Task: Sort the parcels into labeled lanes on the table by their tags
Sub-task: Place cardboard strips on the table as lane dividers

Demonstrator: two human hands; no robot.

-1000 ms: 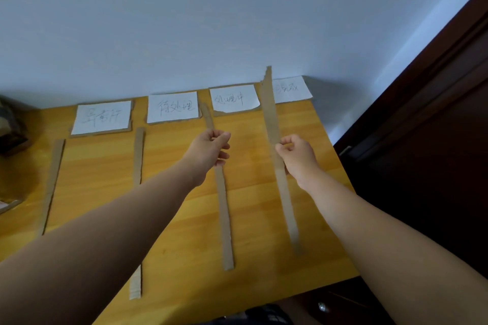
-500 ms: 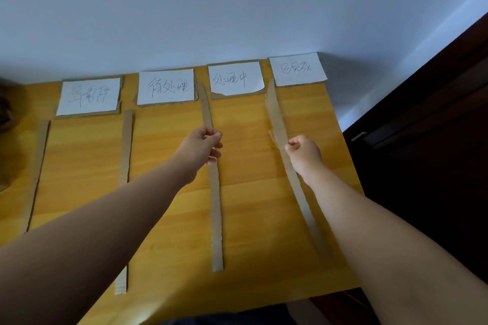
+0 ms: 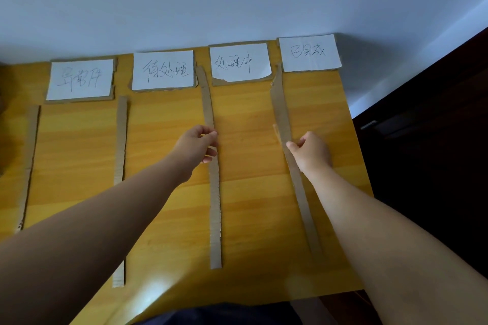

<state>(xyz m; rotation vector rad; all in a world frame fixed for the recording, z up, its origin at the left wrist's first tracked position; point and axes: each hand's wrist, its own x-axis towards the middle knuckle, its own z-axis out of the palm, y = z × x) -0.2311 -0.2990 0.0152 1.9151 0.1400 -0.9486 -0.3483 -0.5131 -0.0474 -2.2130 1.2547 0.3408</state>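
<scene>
Rightmost cardboard strip (image 3: 281,111) now lies flat, closing off the last lane (image 3: 322,113).
Right hand (image 3: 314,153) pinches it; left hand (image 3: 196,144) curls over the next strip (image 3: 215,206), grip unclear.

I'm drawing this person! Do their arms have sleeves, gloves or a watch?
No. The left forearm and right forearm are bare to the picture's edge, no sleeves showing. The left hand and right hand wear no gloves; no rings, watch or bracelet show.
</scene>
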